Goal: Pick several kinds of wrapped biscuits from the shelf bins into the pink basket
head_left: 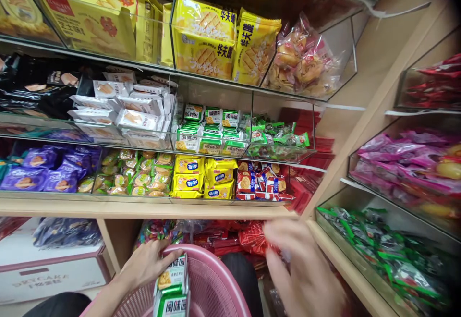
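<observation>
At lower left, a white carton with pink trim, its blurred front lettered "DRY CAKE," sits beneath shelf trays of purple packets and, higher up, white packets picturing a biscuit. The person's left hand clasps the rim of a pink basket, thumb crossing just above two snack packets; whether it touches them cannot be told. The pair, one in front of the other inside the basket toward its left side, are glossy white and green. Bold black characters on the nearer read "闽味园"; the farther bears a golden, crumbly-looking food picture, its lettering partly hidden. Above, a clear tray on the middle shelf holds matching packets, also marked "闽味园." Yellow packs on the top shelf read "华夫脆" beside waffle pictures. The person's right hand, blurred, hangs with thumb and fingers spread before red packets. At far right, side shelves hold pink packets and, lower, green packets.
</observation>
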`<state>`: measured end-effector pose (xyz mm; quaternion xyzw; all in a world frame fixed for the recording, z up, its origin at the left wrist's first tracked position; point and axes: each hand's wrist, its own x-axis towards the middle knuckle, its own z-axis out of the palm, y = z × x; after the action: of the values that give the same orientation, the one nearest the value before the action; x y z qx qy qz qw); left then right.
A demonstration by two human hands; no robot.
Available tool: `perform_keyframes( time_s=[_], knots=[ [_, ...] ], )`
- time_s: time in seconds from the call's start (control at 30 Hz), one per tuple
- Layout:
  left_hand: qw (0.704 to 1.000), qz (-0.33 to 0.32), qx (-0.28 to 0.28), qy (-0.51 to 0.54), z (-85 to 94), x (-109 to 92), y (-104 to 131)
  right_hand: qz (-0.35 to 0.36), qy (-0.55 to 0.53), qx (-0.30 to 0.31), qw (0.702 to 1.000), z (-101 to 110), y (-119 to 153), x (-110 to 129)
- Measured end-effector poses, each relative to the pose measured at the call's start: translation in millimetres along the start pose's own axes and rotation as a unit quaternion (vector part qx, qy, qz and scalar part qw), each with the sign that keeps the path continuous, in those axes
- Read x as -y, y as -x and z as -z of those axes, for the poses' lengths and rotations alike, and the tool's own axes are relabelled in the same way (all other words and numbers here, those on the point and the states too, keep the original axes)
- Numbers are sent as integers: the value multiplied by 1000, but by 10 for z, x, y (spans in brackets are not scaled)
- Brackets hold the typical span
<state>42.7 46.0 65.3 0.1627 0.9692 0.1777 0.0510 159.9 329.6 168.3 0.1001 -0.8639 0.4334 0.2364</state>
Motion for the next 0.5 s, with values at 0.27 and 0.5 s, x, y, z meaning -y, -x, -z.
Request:
perform_keyframes(
  time_s=[0.27, 0.5],
  knots=[
    [1000, -2, -7, -6, -63, 65, -38, 151, 318, 82, 932, 108, -1351, -870],
    [1000, -3, -8, -3, -56, 74, -5, 169, 388, 137, 896, 52, -1587, -1070]
  ],
)
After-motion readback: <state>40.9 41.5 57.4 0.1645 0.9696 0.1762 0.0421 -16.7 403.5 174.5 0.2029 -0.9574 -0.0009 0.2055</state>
